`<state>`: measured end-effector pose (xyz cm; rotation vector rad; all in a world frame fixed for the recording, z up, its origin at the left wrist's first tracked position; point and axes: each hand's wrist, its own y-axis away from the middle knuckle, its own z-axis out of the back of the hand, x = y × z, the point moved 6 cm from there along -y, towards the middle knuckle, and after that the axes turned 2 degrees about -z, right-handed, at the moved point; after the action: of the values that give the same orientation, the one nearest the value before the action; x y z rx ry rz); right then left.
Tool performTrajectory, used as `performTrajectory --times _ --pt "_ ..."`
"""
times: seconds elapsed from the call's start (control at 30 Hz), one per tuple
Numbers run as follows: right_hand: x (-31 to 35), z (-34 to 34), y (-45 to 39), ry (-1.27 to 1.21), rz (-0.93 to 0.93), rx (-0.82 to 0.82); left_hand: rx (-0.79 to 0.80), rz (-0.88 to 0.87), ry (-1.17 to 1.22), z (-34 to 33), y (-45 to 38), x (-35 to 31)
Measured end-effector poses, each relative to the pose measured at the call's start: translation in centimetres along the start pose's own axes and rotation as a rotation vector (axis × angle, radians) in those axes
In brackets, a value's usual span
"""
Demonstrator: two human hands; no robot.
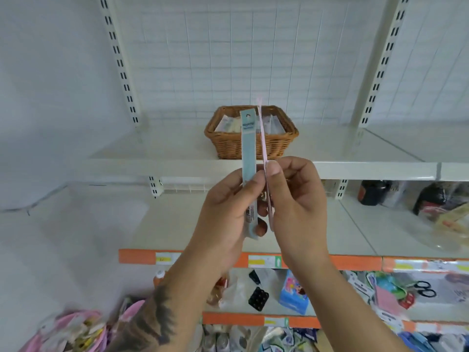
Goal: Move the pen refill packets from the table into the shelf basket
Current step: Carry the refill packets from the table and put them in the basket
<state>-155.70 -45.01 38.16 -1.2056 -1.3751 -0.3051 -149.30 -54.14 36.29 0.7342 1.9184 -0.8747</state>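
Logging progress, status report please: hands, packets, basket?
Left hand grips blue packet. Right hand pinches pink packet. Both upright before wicker basket. Path clear.

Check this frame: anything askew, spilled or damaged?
Nothing stands out. The left hand pinches a blue refill packet upright, the right hand a pink refill packet edge-on. The wicker basket sits level on the shelf, packets inside.
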Motion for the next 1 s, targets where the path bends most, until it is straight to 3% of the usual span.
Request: performTrajectory --times 0.17,0.3,0.57,0.67,0.77,0.87,1.0 --pt "1.3 -1.5 -2.8 0.068 0.081 0.016 0.062 -0.001 -0.087 1.5 -3.8 -2.4" --pt "1.8 -2.7 -5.0 0.181 0.122 0.053 0.014 -0.054 -0.129 3.3 -7.0 -4.2" --pt "3.7 -5.4 -8.7 0.291 0.118 0.214 0.020 -0.107 -0.168 4.5 -10.3 -7.5" --pt "4.3 -5.8 -12.4 0.477 0.122 0.170 -0.034 -0.095 -0.186 5.6 -11.1 -8.2" --pt "2.8 -6.4 -17.5 0.641 -0.061 0.164 -0.131 -0.057 -0.156 7.2 -11.0 -8.6" --pt "-0.1 -7.9 -20.5 0.856 -0.204 0.248 -0.178 -0.032 -0.169 8.4 -10.5 -8.4" --pt "-3.2 -9.4 -21.8 1.214 -0.230 0.369 -0.189 0.005 -0.226 9.2 -9.8 -7.6"
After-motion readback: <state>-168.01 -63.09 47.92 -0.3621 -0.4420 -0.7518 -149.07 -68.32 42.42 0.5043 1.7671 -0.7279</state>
